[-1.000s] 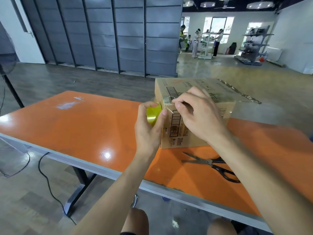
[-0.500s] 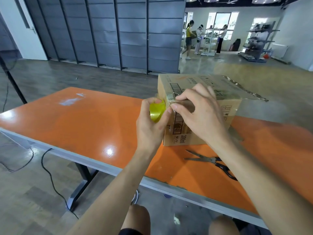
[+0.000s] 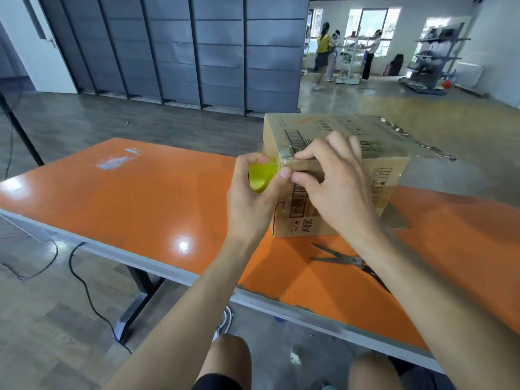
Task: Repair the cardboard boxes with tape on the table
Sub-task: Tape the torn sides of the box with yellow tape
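Over toward the far edge of the orange surface (image 3: pixel 140 198), right of the middle, sits the cardboard box (image 3: pixel 365 128), and both hands are bunched up at its near left top corner.

The left hand (image 3: pixel 250 198) is wrapped around the yellow-green tape roll (image 3: pixel 260 177), holding it just beside that corner. The right hand (image 3: pixel 337 190) has its fingers curled, thumb and forefinger pinching the clear tape end (image 3: pixel 285 161) down against the box's top edge.

Looks to me like the very start of a strip: the end is being anchored and hardly any tape is paid out yet. Next move, I'd guess, is keeping that end pressed firm while the roll gets pulled along the edge, then smoothing it down. The scissors (image 3: pixel 346 258) are lying on the surface just in front of the box, toward the near edge, so they're handy for the cut, though one hand has to let go first.

As for contents, no idea. The top is closed, so nothing inside shows. A crinkly old tape strip (image 3: pixel 405 133) hangs loose off the far right top edge, and a flap (image 3: pixel 396 218) pokes out at the bottom right onto the surface, so I reckon there's more to fix after this corner.
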